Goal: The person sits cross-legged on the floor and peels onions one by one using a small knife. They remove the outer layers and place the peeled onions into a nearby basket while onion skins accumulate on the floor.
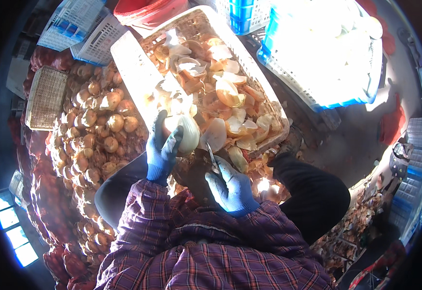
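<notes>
In a blue glove, my left hand (163, 148) holds a largely peeled, pale onion (188, 134) over the near left edge of a white plastic crate (281, 125). Onion skins (229, 90) fill much of that crate. My right hand (231, 186), gloved alike, grips a small knife (211, 156), its blade pointing up towards the crate. The blade is apart from the onion and close to a loose piece of onion skin (214, 135). A pale board or ledge (133, 61), washed out by sunlight, lies along the crate's left side.
Unpeeled onions (116, 123) are heaped at the left, beside red mesh sacks (51, 195) and an upturned basket (46, 98). A red tub (149, 12) stands beyond the crate. At the upper right, a blue-and-white crate (319, 105) holds pale onions in glare. Skins litter the floor at lower right.
</notes>
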The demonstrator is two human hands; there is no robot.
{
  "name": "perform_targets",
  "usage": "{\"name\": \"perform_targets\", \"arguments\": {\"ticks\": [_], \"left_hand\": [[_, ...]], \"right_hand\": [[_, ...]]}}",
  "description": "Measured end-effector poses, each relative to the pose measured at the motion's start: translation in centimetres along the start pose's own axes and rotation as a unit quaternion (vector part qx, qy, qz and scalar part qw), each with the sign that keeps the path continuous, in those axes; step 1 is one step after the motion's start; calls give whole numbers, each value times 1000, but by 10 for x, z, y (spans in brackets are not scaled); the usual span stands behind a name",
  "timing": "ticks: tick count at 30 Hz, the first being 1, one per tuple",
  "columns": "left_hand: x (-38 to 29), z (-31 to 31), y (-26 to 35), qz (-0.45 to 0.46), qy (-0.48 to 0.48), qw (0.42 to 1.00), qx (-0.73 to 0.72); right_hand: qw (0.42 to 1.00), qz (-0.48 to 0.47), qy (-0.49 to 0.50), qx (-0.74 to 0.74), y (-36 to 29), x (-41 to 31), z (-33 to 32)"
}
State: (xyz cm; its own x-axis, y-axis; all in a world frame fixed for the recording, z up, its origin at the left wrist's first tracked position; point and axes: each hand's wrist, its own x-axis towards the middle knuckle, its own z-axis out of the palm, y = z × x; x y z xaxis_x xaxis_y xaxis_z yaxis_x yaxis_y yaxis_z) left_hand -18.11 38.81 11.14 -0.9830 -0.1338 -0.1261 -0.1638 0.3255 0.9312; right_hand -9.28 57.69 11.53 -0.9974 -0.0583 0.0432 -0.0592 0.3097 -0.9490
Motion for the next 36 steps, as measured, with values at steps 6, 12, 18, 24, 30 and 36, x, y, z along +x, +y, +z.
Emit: {"name": "perform_targets", "arguments": {"ticks": [6, 12, 18, 24, 30, 36], "left_hand": [[-1, 2, 7, 21, -2, 1000, 12], [-3, 1, 19, -24, -43, 998, -39], [-17, 19, 18, 84, -113, 984, 107], [-5, 14, 10, 66, -133, 986, 73], [0, -4, -1, 93, -118, 988, 33], [-11, -3, 2, 49, -51, 996, 49]], "right_hand": [[996, 48, -30, -68, 3, 5, 8], [998, 18, 0, 61, 8, 11, 12], [997, 28, 70, -12, 10, -19, 1], [854, 375, -3, 360, 10, -1, -17], [807, 421, -3, 413, 13, 6, -15], [808, 397, -9, 436, 10, 1, -19]]}}
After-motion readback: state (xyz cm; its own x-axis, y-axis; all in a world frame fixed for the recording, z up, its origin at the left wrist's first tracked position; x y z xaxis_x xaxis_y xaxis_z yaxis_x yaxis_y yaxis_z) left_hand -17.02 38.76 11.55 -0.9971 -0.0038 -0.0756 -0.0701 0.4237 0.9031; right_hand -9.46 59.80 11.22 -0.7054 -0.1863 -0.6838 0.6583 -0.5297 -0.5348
